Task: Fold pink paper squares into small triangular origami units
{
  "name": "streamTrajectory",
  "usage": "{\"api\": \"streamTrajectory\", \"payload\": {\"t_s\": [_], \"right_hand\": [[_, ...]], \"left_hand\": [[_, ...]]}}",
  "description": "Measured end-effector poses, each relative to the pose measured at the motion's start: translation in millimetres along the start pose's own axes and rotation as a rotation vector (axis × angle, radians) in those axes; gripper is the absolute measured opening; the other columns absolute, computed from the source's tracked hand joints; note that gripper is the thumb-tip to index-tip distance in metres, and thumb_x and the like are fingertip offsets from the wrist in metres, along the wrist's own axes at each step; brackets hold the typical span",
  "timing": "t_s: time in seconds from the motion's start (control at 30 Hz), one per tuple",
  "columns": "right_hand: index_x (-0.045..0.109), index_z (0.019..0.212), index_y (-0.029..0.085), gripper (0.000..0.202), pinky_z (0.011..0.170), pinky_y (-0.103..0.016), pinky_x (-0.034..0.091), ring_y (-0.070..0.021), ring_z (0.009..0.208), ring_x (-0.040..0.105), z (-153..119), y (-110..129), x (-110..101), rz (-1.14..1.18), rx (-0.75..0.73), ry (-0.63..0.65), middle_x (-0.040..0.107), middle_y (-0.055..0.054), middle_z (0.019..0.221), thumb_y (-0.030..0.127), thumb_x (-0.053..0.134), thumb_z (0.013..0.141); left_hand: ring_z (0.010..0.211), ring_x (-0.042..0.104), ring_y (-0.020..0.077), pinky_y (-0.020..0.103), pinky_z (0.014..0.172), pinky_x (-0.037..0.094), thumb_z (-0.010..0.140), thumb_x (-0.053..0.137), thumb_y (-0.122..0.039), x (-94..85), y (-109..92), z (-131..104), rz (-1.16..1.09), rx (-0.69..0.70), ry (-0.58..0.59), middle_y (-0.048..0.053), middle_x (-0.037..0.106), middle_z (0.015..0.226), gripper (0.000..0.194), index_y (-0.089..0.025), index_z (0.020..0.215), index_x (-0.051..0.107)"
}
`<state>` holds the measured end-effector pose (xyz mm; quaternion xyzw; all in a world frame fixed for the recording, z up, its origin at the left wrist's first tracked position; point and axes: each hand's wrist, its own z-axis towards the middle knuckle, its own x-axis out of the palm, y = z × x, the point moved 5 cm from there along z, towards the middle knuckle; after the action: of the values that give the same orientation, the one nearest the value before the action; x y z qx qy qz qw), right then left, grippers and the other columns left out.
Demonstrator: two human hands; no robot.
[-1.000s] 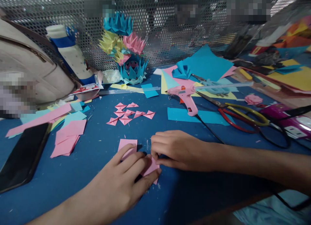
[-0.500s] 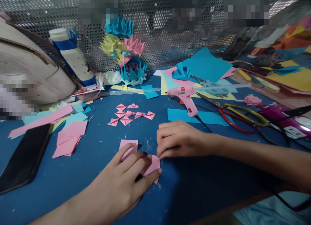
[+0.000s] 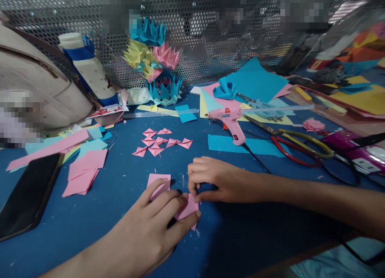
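Observation:
A small pink paper (image 3: 189, 209) lies on the blue table, partly under the fingers of my left hand (image 3: 159, 218). That hand's thumb and middle fingers hold the paper down, while its index finger rests on a second pink square (image 3: 159, 184). My right hand (image 3: 210, 179) is curled, its thumb and fingertips pinching the upper right corner of the first paper. Beyond my hands, several small folded pink pieces (image 3: 155, 149) sit in a cluster.
A pink glue gun (image 3: 231, 121) and scissors (image 3: 303, 150) lie behind my right hand. At left are a black phone (image 3: 33, 190), pink squares (image 3: 84, 172) and a bottle (image 3: 90, 71). Paper flowers (image 3: 165, 85) stand at the back.
My right hand has shifted slightly left and towards me, its fingertips now over the paper's corner. The left hand has hardly moved and keeps its hold.

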<state>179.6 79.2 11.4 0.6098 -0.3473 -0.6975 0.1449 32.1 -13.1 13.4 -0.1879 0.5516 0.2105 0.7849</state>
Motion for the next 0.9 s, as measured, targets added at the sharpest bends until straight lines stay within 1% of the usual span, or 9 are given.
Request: {"api": "streamTrajectory", "payload": {"t_s": [0.07,0.27,0.53,0.67,0.77,0.9], "right_hand": [[0.067,0.092,0.019,0.025,0.082,-0.031,0.031,-0.0180,0.090,0.050,-0.5,-1.0,0.9,-0.027,0.010,0.010,0.060,-0.003,0.094,0.040,0.055,0.100],[0.064,0.094,0.018,0.030,0.077,-0.032,0.031,-0.0194,0.085,0.048,-1.6,1.1,8.6,-0.155,0.008,-0.031,0.059,-0.004,0.094,0.043,0.049,0.102],[0.062,0.092,0.016,0.022,0.073,-0.031,0.032,-0.0194,0.082,0.048,-0.8,5.3,16.8,-0.354,-0.002,-0.041,0.059,-0.006,0.094,0.034,0.053,0.101],[0.062,0.091,0.015,0.018,0.071,-0.031,0.031,-0.0181,0.079,0.047,-0.8,7.5,16.0,-0.394,-0.002,-0.046,0.060,-0.005,0.093,0.030,0.054,0.100],[0.062,0.091,0.015,0.017,0.071,-0.031,0.031,-0.0180,0.079,0.047,-1.3,8.4,16.0,-0.402,-0.006,-0.052,0.060,-0.005,0.094,0.029,0.056,0.099],[0.062,0.091,0.015,0.020,0.071,-0.031,0.032,-0.0179,0.080,0.047,-2.7,7.8,16.6,-0.382,-0.020,-0.075,0.060,-0.005,0.094,0.030,0.053,0.101]], "left_hand": [[0.114,0.056,0.0250,0.050,0.120,0.017,0.096,0.053,-0.018,0.3,-0.2,-0.8,0.001,0.003,0.008,0.007,0.064,0.114,0.038,-0.020,0.134,0.060],[0.113,0.055,0.0253,0.051,0.120,0.016,0.097,0.051,-0.018,1.0,-0.6,-0.8,0.012,0.005,0.004,0.008,0.064,0.114,0.038,-0.020,0.135,0.059],[0.112,0.054,0.0251,0.049,0.120,0.014,0.095,0.053,-0.017,-2.2,-1.0,2.5,0.007,0.014,0.006,0.007,0.062,0.119,0.040,-0.018,0.134,0.059],[0.115,0.052,0.0246,0.048,0.122,0.011,0.096,0.053,-0.018,-1.2,-1.1,1.3,0.008,0.003,0.050,0.007,0.063,0.120,0.043,-0.015,0.138,0.056],[0.117,0.051,0.0253,0.048,0.122,0.009,0.096,0.053,-0.018,-0.7,-1.0,1.7,-0.004,-0.014,0.071,0.006,0.062,0.121,0.045,-0.014,0.141,0.054],[0.115,0.051,0.0260,0.050,0.121,0.011,0.094,0.052,-0.016,-1.1,-0.7,4.1,0.003,-0.015,0.081,0.007,0.062,0.116,0.045,-0.015,0.139,0.055]]}}
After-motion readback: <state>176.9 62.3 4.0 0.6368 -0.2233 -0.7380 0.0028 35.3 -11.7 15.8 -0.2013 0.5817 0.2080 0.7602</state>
